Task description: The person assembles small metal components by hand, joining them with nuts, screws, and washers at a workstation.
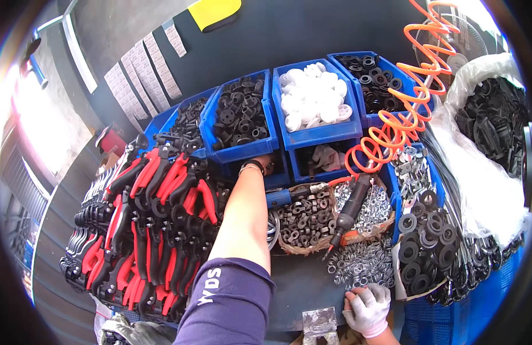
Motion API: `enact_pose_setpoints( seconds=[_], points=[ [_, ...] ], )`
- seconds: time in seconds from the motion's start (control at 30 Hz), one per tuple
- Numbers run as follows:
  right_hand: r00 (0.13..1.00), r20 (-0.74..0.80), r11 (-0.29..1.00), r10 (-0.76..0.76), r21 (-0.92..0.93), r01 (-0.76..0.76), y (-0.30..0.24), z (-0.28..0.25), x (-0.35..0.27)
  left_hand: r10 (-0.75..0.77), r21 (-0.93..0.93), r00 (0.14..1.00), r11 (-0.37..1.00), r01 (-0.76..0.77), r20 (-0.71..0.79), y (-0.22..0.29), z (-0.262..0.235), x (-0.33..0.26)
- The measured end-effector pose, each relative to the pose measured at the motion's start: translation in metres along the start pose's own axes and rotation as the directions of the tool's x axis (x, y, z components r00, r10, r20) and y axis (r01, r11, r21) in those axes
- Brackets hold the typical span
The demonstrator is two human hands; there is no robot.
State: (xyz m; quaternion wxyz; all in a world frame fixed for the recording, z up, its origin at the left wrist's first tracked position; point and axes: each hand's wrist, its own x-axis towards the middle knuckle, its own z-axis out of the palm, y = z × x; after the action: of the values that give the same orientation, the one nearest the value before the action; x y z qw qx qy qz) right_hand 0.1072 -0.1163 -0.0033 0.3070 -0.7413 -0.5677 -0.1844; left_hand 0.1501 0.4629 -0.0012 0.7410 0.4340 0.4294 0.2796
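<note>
Blue bins (312, 137) hold black and white parts; the coiled hose (404, 115) is orange; the pliers (157, 218) are red and black.

A row of bins (312, 135) stands at twelve o'clock, with a lower tier of open bins under it; the left hand (265, 164) reaches into one lower bin (277, 175) beneath the bin of round parts (241, 115). At nine o'clock lies a heap of handled tools (151, 230), touching the forearm's left side. Just right of the forearm sits a basket of nuts (303, 221), with a pneumatic tool (349, 210) lying across its right rim and a coiled hose (404, 115) rising from it toward one o'clock. Loose washers (361, 264) lie at five o'clock, the right hand (366, 310) just below them; rubber rings (424, 241) lie at three o'clock
</note>
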Motion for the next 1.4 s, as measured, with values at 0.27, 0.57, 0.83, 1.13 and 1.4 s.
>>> enact_pose_setpoints(
  seconds=[0.27,0.57,0.83,1.13,1.4],
  points=[
    [0.997,-0.074,1.000,-0.023,0.000,0.023,0.006,0.000,-0.001,-0.140,-0.442,0.986,0.893,0.088,-0.087,0.012,0.020,-0.069],
    [0.988,-0.149,0.999,-0.045,0.008,0.046,0.003,-0.005,-0.004,-0.218,-0.225,0.974,0.954,0.198,-0.063,0.028,0.023,-0.145],
    [0.980,-0.191,0.998,-0.056,0.017,0.060,0.002,-0.003,-0.009,-0.004,0.006,0.999,1.000,0.004,-0.047,0.035,0.021,-0.216],
    [0.978,-0.192,0.997,-0.077,-0.026,0.074,0.004,-0.003,-0.015,0.520,0.601,0.595,0.183,-0.778,0.613,-0.055,0.034,-0.428],
    [0.980,-0.183,0.997,-0.074,-0.039,0.068,-0.008,-0.004,-0.014,0.318,0.773,0.707,-0.193,-0.605,0.632,-0.172,0.015,-0.435]
  ],
)
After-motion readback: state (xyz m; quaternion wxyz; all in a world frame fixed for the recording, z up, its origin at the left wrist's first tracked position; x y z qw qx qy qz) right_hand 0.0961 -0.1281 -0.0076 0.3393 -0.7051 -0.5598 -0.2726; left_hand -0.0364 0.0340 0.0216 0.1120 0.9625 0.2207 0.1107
